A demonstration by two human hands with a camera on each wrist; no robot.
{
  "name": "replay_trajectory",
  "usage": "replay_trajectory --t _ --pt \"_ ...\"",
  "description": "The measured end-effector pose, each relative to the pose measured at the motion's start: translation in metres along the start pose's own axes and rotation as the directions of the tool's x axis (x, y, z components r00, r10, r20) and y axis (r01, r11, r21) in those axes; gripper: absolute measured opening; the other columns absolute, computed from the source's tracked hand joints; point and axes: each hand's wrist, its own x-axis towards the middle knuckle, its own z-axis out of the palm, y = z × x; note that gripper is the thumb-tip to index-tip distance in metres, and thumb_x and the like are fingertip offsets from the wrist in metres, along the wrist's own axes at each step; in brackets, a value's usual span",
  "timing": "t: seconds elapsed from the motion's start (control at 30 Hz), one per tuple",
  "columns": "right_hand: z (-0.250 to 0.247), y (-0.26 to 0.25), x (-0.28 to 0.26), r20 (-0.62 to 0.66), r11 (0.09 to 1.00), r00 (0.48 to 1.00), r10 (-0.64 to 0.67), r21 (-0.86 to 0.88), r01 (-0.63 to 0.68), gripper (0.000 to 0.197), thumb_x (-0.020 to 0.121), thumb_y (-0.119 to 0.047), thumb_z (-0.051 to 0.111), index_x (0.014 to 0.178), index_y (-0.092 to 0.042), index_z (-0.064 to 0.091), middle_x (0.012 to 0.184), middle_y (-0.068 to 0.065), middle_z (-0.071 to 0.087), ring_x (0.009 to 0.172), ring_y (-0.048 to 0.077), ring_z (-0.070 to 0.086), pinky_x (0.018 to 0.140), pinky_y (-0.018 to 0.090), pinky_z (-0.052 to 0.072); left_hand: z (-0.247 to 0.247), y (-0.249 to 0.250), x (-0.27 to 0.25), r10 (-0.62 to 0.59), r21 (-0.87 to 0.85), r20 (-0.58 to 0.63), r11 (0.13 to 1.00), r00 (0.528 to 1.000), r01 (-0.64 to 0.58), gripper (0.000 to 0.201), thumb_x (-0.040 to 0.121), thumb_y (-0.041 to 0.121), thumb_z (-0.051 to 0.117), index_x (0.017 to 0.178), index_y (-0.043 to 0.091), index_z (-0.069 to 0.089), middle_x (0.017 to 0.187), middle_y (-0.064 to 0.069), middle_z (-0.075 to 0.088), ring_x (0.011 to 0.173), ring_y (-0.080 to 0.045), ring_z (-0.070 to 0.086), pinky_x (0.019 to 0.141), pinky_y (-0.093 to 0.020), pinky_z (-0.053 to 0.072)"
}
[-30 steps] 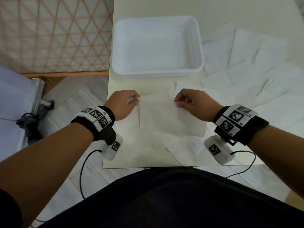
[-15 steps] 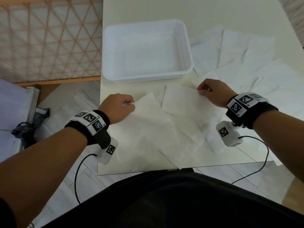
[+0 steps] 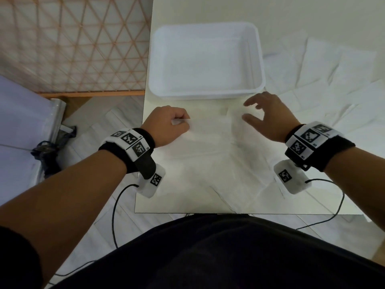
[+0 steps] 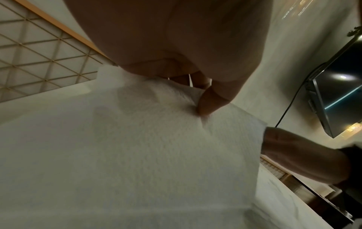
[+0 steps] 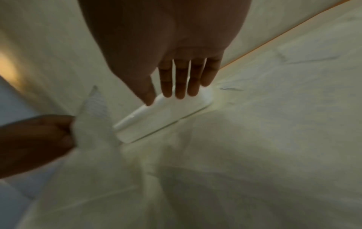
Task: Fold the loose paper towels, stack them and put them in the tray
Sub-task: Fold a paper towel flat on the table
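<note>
A white paper towel [image 3: 208, 142] lies in front of me on the table, just short of the white tray [image 3: 208, 95]. My left hand [image 3: 181, 122] pinches the towel's far left corner; the left wrist view shows the thumb [image 4: 205, 102] pressed on the towel [image 4: 137, 147]. My right hand [image 3: 250, 111] hovers over the towel's far right part by the tray's near right corner, fingers spread and holding nothing. In the right wrist view its fingers [image 5: 182, 80] are straight above the tray [image 5: 162, 117], with my left hand [image 5: 39, 139] gripping the towel [image 5: 92, 108].
Several loose paper towels [image 3: 323, 69] overlap on the table right of the tray. More sheets [image 3: 239, 184] lie under the one I hold, reaching the near table edge [image 3: 187, 212]. A lattice screen [image 3: 73, 42] stands left of the table. The tray holds nothing.
My right hand has let go of the towel it pinched at the right, moved left toward the tray's near corner and opened. My left hand has kept its pinch.
</note>
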Motion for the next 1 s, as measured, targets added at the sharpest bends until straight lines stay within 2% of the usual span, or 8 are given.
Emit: replay_trajectory --t 0.13,0.23,0.37,0.5,0.67,0.8,0.9,1.0 --pt "0.005 -0.049 0.001 0.237 0.947 0.970 -0.059 0.321 -0.021 0.062 0.079 -0.049 0.068 0.132 -0.026 0.045 0.126 -0.010 0.053 0.112 0.008 0.050 0.094 0.022 0.037 -0.002 0.008 0.003 0.055 -0.069 0.016 0.996 0.998 -0.054 0.027 0.076 0.031 0.052 0.083 0.014 0.071 0.080 -0.004 0.069 0.075 -0.016 0.059 0.066 -0.019 0.044" --pt "0.013 -0.059 0.002 0.348 0.934 0.938 -0.002 0.337 -0.123 0.065 0.074 -0.040 0.076 0.129 -0.026 0.044 0.114 -0.008 0.055 0.100 0.010 0.054 0.077 0.015 0.041 -0.005 0.012 0.003 0.078 -0.081 0.011 0.994 0.997 -0.077 0.015 0.081 0.025 0.058 0.084 0.015 0.069 0.083 0.000 0.069 0.081 -0.017 0.062 0.074 -0.026 0.047" --pt "0.017 -0.048 -0.003 0.294 0.918 0.956 0.009 0.377 -0.124 0.033 0.078 -0.025 0.076 0.105 -0.020 0.057 0.097 -0.006 0.063 0.090 0.015 0.060 0.075 0.026 0.047 -0.012 -0.002 -0.006 0.001 -0.108 0.011 0.994 1.000 0.000 0.017 0.082 0.033 0.073 0.094 0.024 0.066 0.089 0.006 0.068 0.082 -0.009 0.063 0.076 -0.024 0.048" --pt "0.017 -0.031 -0.008 0.279 0.878 0.959 0.053 0.445 -0.178 0.036 0.080 -0.026 0.074 0.113 -0.025 0.057 0.106 -0.006 0.066 0.099 0.016 0.063 0.093 0.034 0.048 -0.014 -0.024 -0.024 -0.127 0.003 0.168 0.992 0.978 0.128 0.044 0.068 0.050 0.080 0.102 0.027 0.065 0.097 0.013 0.069 0.087 -0.006 0.065 0.078 -0.026 0.051" --pt "0.021 -0.027 -0.014 0.312 0.849 0.937 0.154 0.444 -0.288 0.063 0.076 -0.031 0.077 0.128 -0.020 0.043 0.105 -0.011 0.058 0.094 0.012 0.061 0.073 0.028 0.053 -0.001 -0.042 -0.038 -0.183 -0.180 0.160 0.961 0.970 0.211 0.032 0.082 0.026 0.074 0.111 0.017 0.066 0.106 0.008 0.071 0.092 -0.003 0.067 0.084 -0.021 0.052" --pt "0.029 -0.024 -0.025 0.378 0.891 0.913 0.152 0.348 -0.293 0.068 0.078 -0.028 0.076 0.132 -0.019 0.036 0.114 -0.001 0.061 0.100 0.018 0.062 0.090 0.038 0.052 0.006 -0.041 -0.047 -0.182 -0.393 0.120 0.894 0.976 0.215 0.030 0.092 0.017 0.062 0.121 0.017 0.058 0.113 0.006 0.069 0.096 -0.003 0.067 0.076 -0.016 0.052" --pt "0.030 -0.023 -0.029 0.335 0.880 0.925 0.180 0.365 -0.304 0.051 0.085 -0.022 0.068 0.125 -0.016 0.038 0.103 0.011 0.068 0.096 0.030 0.064 0.090 0.049 0.050 0.008 -0.038 -0.053 -0.235 -0.431 0.064 0.870 0.970 0.239 0.018 0.092 0.023 0.062 0.107 0.019 0.052 0.098 -0.010 0.073 0.089 -0.019 0.070 0.081 -0.037 0.055" --pt "0.028 -0.024 -0.030 0.262 0.826 0.937 0.233 0.456 -0.333 0.058 0.086 -0.023 0.067 0.131 -0.016 0.031 0.107 0.014 0.064 0.094 0.034 0.065 0.085 0.050 0.054 0.009 -0.037 -0.057 -0.265 -0.508 0.018 0.828 0.964 0.237 0.047 0.091 0.026 0.063 0.132 0.025 0.039 0.092 -0.023 0.071 0.091 -0.028 0.069 0.088 -0.044 0.055"
